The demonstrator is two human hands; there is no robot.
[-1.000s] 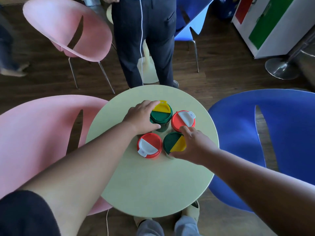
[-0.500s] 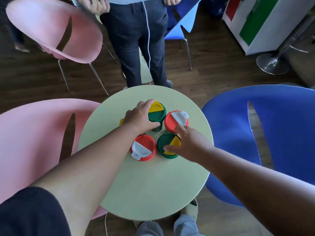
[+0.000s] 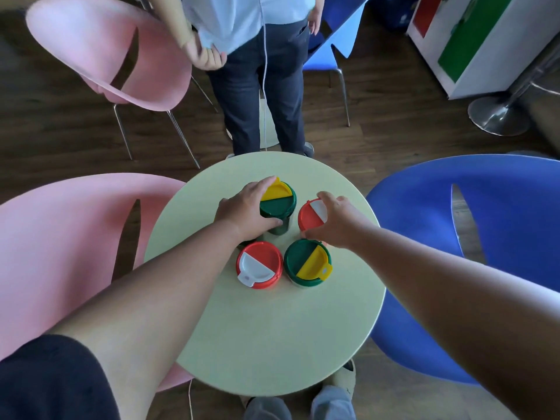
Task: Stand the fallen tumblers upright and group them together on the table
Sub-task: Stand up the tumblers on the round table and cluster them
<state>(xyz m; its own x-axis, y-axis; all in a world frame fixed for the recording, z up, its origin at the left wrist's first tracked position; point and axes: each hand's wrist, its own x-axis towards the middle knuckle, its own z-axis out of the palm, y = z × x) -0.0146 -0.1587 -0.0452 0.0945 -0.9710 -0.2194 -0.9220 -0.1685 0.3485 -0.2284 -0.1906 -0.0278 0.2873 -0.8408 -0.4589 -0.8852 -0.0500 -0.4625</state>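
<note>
Four tumblers stood grouped (all upright) mid-counter. The far green tumbler was gripped by the left hand; the far red tumbler by the right hand's fingers.

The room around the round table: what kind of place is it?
Probably a casual indoor seating or play area: a small round table, bright pink chairs and a blue chair, and a dark wooden floor.
</note>
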